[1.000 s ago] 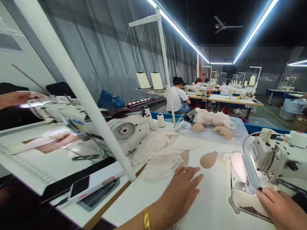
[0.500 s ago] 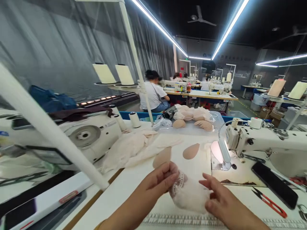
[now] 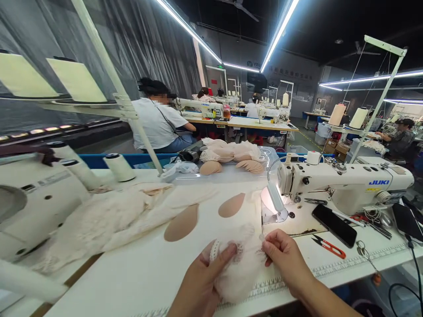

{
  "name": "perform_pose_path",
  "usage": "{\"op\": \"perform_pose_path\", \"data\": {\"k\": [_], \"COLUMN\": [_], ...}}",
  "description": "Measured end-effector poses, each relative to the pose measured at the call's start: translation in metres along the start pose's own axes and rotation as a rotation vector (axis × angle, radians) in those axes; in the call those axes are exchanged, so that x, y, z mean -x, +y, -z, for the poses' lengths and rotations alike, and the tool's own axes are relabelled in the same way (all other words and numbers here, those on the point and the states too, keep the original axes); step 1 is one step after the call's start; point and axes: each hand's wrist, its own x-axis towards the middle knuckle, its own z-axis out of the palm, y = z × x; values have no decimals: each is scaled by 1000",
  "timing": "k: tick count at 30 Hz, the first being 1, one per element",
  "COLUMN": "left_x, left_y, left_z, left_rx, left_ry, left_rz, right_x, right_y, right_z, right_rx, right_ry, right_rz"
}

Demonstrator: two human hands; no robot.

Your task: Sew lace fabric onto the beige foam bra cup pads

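Note:
My left hand (image 3: 206, 277) is closed around a gathered piece of sheer white lace fabric (image 3: 239, 273), its thumb lying across a scalloped lace trim. On the right side of that piece, the thumb and fingers of my right hand (image 3: 286, 257) pinch its edge. The fabric hangs over the front of the white table, above a printed ruler strip (image 3: 330, 266). Beyond my hands lie two beige teardrop-shaped pads, a nearer pad (image 3: 181, 223) and a farther pad (image 3: 231, 205). A pile of cream lace fabric (image 3: 109, 220) spreads out to their left.
A sewing machine (image 3: 343, 176) with a lit lamp stands at right. Near it lie a phone (image 3: 334, 225), red-handled thread snips (image 3: 328, 246) and keys (image 3: 365, 251). A clear plastic bin lid (image 3: 185, 177) carries more pads and lace pieces. A person (image 3: 158, 119) sits ahead.
My right hand, with fingers apart beside the fabric before, has closed on its edge. My left hand keeps its hold. The view has swung right, showing more of the sewing machine.

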Motion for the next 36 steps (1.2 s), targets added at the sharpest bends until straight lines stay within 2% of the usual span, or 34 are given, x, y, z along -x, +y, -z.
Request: {"op": "perform_pose_path", "data": {"k": [3,6,8,10,11,13,15,18,20,22,25,28,32,36], "left_x": [2,-10,-30,-55,-69,-94,-113,-119,-108,-89,-58,-35,-27,-31], "left_y": [-5,2,16,34,42,56,65,75,80,82,77,66,57,55], "left_z": [4,19,28,32,31,24,14,2,-1,1,5,0,-20,-31], "left_rx": [-109,-521,-984,-1407,-1469,-1534,-1566,-1583,-1546,-1481,-1291,-1178,-1331,-1464], "left_ry": [-6,-135,-181,-108,-68,-73,-88,-28,-2,-48,-223,-390,-489,-497], "left_rz": [4,-42,-195,-409,-478,-545,-551,-532,-492,-420,-261,-159,-252,-390], "right_x": [1,-1,-7,-16,-19,-25,-26,-24,-22,-20,-13,-1,16,28], "right_y": [-1,-3,-3,-1,-1,0,0,-1,-2,-3,-5,-10,-22,-34], "right_z": [-1,0,3,6,7,9,10,12,13,15,19,24,30,28], "right_rx": [-11,-64,-54,3,29,56,56,26,0,-15,-22,15,110,332], "right_ry": [54,73,66,63,63,61,57,59,60,59,72,76,40,0], "right_rz": [81,102,82,62,56,53,58,52,48,42,47,85,161,231]}}
